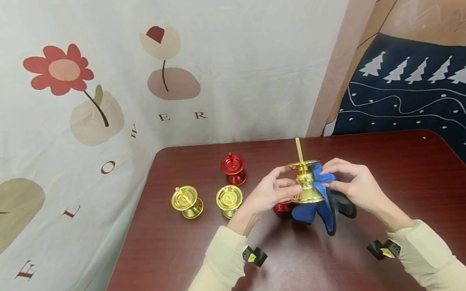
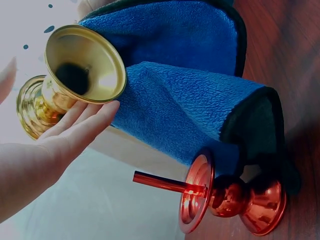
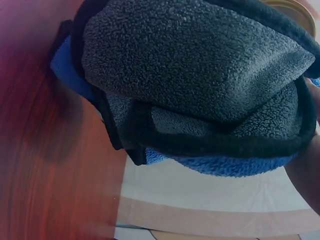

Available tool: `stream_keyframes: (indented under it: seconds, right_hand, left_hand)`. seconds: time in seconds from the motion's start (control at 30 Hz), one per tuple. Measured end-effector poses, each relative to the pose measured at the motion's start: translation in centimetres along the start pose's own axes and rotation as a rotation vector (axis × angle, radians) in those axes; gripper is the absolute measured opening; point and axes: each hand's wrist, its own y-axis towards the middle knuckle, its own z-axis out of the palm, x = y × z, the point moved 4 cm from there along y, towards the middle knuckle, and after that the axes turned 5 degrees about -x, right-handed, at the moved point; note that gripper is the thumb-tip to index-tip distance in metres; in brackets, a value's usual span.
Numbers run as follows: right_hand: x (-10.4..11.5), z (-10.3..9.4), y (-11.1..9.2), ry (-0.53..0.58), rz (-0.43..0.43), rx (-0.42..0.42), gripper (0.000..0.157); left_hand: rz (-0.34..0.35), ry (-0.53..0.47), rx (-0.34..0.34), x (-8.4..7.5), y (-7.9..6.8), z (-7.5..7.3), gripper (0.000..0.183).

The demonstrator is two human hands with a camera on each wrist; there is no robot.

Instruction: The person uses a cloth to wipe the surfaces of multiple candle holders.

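Observation:
My left hand (image 1: 271, 190) grips a shiny gold candle holder (image 1: 307, 194) around its waist and base, above the table, with its thin spike pointing up. In the left wrist view the hollow base of this candle holder (image 2: 107, 75) faces the camera, fingers of the left hand (image 2: 65, 145) beneath it. Bunched in my right hand (image 1: 357, 186) is a cloth (image 1: 325, 213), blue on one side and grey with dark edging on the other, its upper part against the candle holder's right side. A red candle holder (image 2: 230, 197) stands on the table below, partly hidden in the head view.
Two more gold candle holders, one at the left (image 1: 187, 201) and one nearer the middle (image 1: 229, 196), stand on the dark red wooden table (image 1: 268, 275). Behind them is another red candle holder (image 1: 233, 164). A printed curtain (image 1: 252, 71) hangs behind the table's far edge.

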Motion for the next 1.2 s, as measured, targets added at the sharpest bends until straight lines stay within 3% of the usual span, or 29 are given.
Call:
stream_keyframes:
  seconds: [0.13, 0.3, 0.57, 0.73, 0.93, 1.2]
  right_hand:
    - [0.4, -0.1, -0.1, -0.012, -0.037, 0.019, 0.021]
    - [0.9, 0.0, -0.3, -0.043, -0.107, 0.045, 0.026]
    - [0.9, 0.0, -0.3, -0.019, -0.183, 0.075, 0.029]
    - [0.5, -0.9, -0.1, -0.072, -0.124, 0.041, 0.025]
    - [-0.1, -2.6, 0.4, -0.105, -0.022, 0.005, 0.017]
    - [-2.1, -4.0, 0.6, -0.105, 0.118, -0.023, 0.017]
  left_hand:
    - [-0.024, -0.067, -0.065, -0.1, 0.1, 0.2, 0.039]
    - [-0.046, -0.093, -0.125, -0.2, 0.3, 0.4, 0.040]
    - [-0.055, -0.121, -0.132, -0.5, 0.3, 0.5, 0.034]
    - [-0.023, -0.139, -0.077, -1.2, -0.5, -0.1, 0.036]
    - [0.043, -0.142, -0.036, -2.2, -2.5, -2.1, 0.052]
    - [0.125, -0.024, -0.010, -0.6, -5.6, -5.8, 0.064]
